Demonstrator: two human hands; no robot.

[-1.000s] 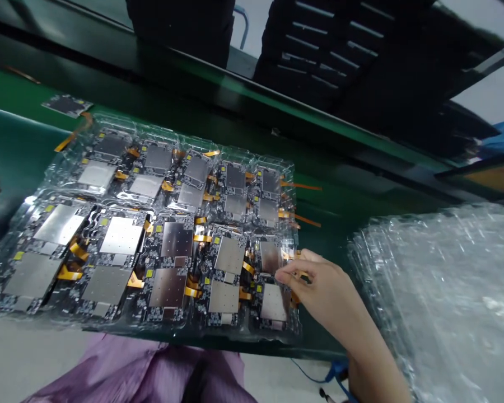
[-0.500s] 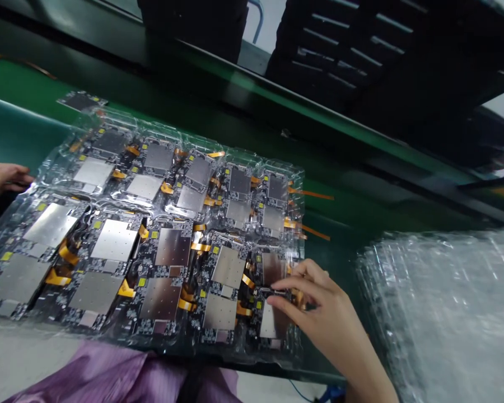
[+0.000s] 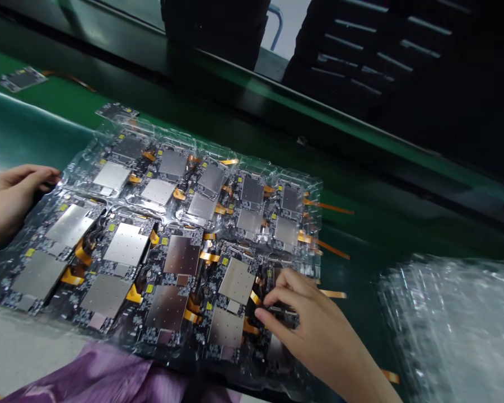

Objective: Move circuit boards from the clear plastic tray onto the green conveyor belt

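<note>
A clear plastic tray (image 3: 176, 134) holds rows of circuit boards with silver metal shields and orange flex cables. My left hand (image 3: 14, 196) grips the tray's left edge, fingers curled around it. Over the right end of the near row is my right hand (image 3: 315, 313), thumb and index fingertip drawn close together in a pinch. Those fingertips are beside an orange flex cable (image 3: 255, 298) on a circuit board (image 3: 236, 281). Whatever they pinch is too small to make out. The board under my right hand is mostly covered.
On the right stands a stack of clear plastic trays (image 3: 457, 324). Two loose circuit boards (image 3: 23, 79) lie on the green surface at the back left, one partly by the tray's corner. A dark ledge (image 3: 243, 106) runs behind. Orange cables (image 3: 334, 208) stick out past the tray's right edge.
My right hand has shifted down and left, from the last column's boards toward the flex cable beside it. My left hand stays at the tray's edge. The whole view has shifted slightly.
</note>
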